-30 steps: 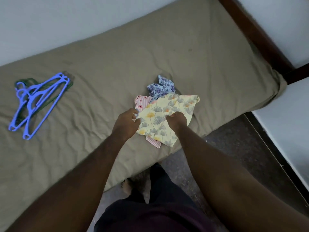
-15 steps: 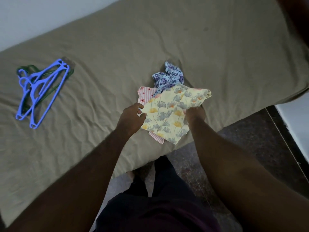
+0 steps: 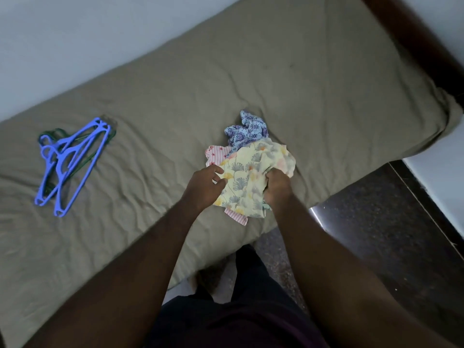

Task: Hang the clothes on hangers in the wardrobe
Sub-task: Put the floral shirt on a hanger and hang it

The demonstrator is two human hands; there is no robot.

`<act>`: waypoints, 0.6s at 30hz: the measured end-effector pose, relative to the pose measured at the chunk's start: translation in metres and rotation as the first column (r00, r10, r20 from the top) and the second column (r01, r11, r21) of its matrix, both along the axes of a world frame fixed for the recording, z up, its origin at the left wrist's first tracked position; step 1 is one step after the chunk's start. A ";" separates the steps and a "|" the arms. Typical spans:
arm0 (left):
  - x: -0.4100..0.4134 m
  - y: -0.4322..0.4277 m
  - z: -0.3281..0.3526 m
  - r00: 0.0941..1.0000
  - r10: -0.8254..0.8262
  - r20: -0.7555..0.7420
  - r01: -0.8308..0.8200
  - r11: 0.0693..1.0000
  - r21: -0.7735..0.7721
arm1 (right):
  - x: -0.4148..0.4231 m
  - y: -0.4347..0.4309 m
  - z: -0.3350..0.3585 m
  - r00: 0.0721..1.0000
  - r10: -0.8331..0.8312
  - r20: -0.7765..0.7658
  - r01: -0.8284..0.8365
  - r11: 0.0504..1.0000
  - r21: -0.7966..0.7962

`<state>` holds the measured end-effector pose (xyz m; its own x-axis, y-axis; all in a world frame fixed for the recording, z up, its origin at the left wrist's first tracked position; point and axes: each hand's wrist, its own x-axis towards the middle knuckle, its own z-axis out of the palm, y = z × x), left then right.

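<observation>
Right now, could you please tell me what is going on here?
A person stands at the bed, handling clothes. The right hand grips and bunches the yellow garment on top; the left hand is at its edge, grip unclear. A pink striped piece and a blue floral one lie under and behind it. The hangers lie apart on the bed, untouched.

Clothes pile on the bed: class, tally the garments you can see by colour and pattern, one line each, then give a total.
yellow floral garment: 1
pink striped garment: 1
blue floral garment: 1
Total: 3 visible; more may lie hidden underneath.
</observation>
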<state>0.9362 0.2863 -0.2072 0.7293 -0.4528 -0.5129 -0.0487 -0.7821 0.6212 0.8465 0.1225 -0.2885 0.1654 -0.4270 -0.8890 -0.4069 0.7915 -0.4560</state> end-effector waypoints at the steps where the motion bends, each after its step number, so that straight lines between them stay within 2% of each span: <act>1: -0.001 0.000 0.004 1.000 -0.006 -0.007 0.006 1.000 -0.012 | -0.001 0.006 -0.004 1.000 0.016 0.015 -0.016 1.000 0.027; 4: -0.002 0.006 0.014 0.999 -0.002 -0.049 0.000 0.999 -0.049 | -0.002 0.032 -0.025 0.987 0.043 0.153 -0.058 0.994 0.093; 6: -0.004 0.012 0.023 0.992 0.055 -0.118 -0.067 0.993 -0.099 | 0.001 0.057 0.016 0.971 0.087 0.221 -0.103 0.993 0.060; 8: -0.004 0.022 0.034 0.973 0.104 -0.208 -0.139 0.978 -0.157 | 0.002 0.085 0.073 0.934 0.148 0.324 -0.153 0.988 -0.013; 11: -0.005 0.043 0.048 0.936 0.138 -0.325 -0.216 0.951 -0.219 | -0.002 0.127 0.119 0.860 0.315 0.402 -0.244 0.945 -0.218; 15: -0.010 0.082 0.062 0.985 0.090 -0.149 -0.129 0.950 -0.286 | -0.010 0.176 0.145 0.797 0.471 0.379 -0.330 0.864 -0.380; 17: -0.013 0.100 0.071 0.986 0.127 -0.106 -0.156 0.930 -0.334 | -0.016 0.198 0.155 0.797 0.453 0.400 -0.306 0.873 -0.380; 18: -0.014 0.109 0.077 0.977 0.161 -0.140 -0.203 0.903 -0.379 | -0.019 0.208 0.162 0.806 0.423 0.414 -0.280 0.889 -0.362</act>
<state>0.9218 0.3954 -0.1305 0.7711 -0.4957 -0.3996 0.1519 -0.4662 0.8716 0.8274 0.3307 -0.1261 0.7166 -0.4659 -0.5191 -0.3119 0.4517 -0.8359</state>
